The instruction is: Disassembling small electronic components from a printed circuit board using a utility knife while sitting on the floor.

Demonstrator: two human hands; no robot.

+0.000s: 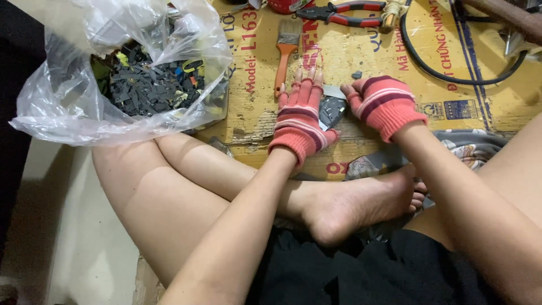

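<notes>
Two hands in striped pink fingerless gloves work close together over a flattened sheet of yellow cardboard (361, 56) spread on the floor, where the person sits cross-legged. Between them lies a small dark grey piece (332, 108), flat on the cardboard, probably so it can be steadied against a firm surface. The left hand (299, 121) rests on the piece's left edge with its fingers stretched forward and laid nearly flat, a grip that looks spread and pressing down rather than closed around anything. The right hand (385, 104) is curled into a loose fist at the piece's right side, knuckles up; its fingertips are tucked under, so whether they pinch the piece or a small tool cannot be told.

An orange-handled paintbrush (287, 53) lies just beyond the left fingertips, handle towards the person, within easy reach. Further back, red-handled pliers (347, 14) sit near the top edge, and a black cable (451, 76) loops across the cardboard to the right. To the person's left, a clear plastic bag (121, 79) gapes open, full of dark scraps with a few yellow and blue bits among them, its mouth turned towards the person, which suits picking from it or dropping pieces in. A patterned cloth (468, 147) lies under the right forearm.
</notes>
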